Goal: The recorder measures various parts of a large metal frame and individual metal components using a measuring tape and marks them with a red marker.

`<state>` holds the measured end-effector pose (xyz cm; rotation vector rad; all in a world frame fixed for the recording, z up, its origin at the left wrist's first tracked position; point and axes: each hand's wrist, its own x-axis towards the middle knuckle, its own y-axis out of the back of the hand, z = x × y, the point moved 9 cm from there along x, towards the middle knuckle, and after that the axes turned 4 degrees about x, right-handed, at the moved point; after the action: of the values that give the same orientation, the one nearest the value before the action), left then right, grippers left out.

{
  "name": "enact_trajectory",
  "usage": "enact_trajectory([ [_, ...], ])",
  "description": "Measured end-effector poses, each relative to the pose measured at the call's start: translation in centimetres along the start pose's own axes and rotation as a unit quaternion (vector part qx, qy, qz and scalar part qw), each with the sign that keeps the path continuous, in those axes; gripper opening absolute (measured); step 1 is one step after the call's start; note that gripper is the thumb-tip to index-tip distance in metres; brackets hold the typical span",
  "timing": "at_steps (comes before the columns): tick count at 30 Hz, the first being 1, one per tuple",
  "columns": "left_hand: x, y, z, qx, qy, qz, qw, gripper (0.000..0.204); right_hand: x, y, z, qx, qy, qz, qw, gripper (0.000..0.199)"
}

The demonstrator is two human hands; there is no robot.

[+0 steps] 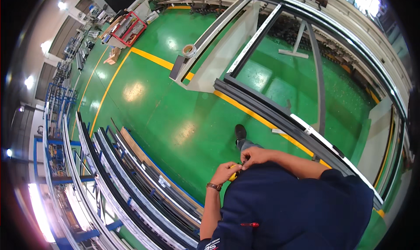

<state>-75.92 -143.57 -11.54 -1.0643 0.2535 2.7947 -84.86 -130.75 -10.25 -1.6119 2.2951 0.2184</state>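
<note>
My left hand (225,172) is closed around a small yellow tool (233,176) held close to my chest; a brown wristwatch (214,186) sits on that wrist. My right hand (253,155) is just above it, fingers pinched at the tool's tip, touching it. What the fingertips hold there is too small to tell. My dark blue shirt (288,206) fills the lower middle, with a red pen (249,224) clipped on it. My black shoe (239,131) stands on the green floor (175,118).
A large dark grey frame (280,114) lies on white supports to my right and ahead. A tape roll (189,50) rests on a grey profile (210,31). Racks of long profiles (131,184) run along my left. Yellow floor lines (148,57) cross ahead.
</note>
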Motion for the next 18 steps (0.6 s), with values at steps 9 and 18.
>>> enact_trajectory([
  [9,10.4,20.1,9.7,0.081,0.051,0.023,0.995,0.026,16.0,15.9,-8.6,0.018,-0.008,0.029,0.999,0.032],
  [18,24.0,33.4,15.8,0.296,-0.012,-0.070,0.952,0.027,15.5,19.8,-0.2,0.169,-0.144,0.235,0.946,0.032],
])
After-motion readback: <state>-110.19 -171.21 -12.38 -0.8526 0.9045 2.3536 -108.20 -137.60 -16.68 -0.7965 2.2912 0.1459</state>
